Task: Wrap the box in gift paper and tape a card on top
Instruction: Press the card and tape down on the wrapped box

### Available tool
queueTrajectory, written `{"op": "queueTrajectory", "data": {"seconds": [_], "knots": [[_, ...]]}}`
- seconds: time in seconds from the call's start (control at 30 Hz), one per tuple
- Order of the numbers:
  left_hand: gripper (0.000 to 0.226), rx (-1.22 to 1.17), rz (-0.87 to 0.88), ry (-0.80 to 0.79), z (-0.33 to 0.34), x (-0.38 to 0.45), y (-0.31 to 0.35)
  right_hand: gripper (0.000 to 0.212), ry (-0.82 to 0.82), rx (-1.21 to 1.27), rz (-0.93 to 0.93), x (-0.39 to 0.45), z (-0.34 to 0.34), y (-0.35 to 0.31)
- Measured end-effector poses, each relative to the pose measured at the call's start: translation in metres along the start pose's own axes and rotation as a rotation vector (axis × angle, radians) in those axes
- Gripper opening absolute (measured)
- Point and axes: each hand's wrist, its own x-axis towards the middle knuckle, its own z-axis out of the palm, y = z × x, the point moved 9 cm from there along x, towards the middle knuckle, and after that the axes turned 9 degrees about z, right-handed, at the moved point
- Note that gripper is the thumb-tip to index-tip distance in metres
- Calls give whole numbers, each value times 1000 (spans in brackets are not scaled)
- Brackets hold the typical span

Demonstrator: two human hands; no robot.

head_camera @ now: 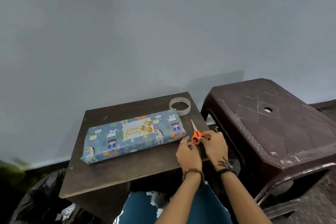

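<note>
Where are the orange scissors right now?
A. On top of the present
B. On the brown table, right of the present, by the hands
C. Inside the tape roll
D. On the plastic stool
B: the orange scissors lie on the brown table, just right of the wrapped present, with the right hand touching their handles.

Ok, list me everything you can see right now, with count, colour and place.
wrapped box: one, blue animal-print paper, lying across the small table
card: one, pale with gold lettering, on top of the box
tape roll: one, clear/whitish, table's far right corner
scissors: one, orange handles, right of the box
small table: one, dark brown
plastic stool: one, dark brown, right of the table
left hand: at the scissors handles
right hand: on the scissors handles
</note>
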Motion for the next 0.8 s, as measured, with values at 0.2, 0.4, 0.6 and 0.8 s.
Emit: {"op": "queueTrajectory", "data": {"seconds": [0.2, 0.4, 0.6, 0.8], "knots": [[14, -328, -154, 60, 12, 4, -4, 8, -51, 528, 134, -8, -25, 23], [19, -387, 35, -164, 52, 23, 74, 16, 166, 970, 144, 3, -80, 25], [15, -233, 160, -295, 111, 74, 131, 18, 425, 888, 236, 38, -116, 27], [11, 51, 296, -372, 169, 99, 141, 10, 525, 627, 238, 76, -124, 46]]}}
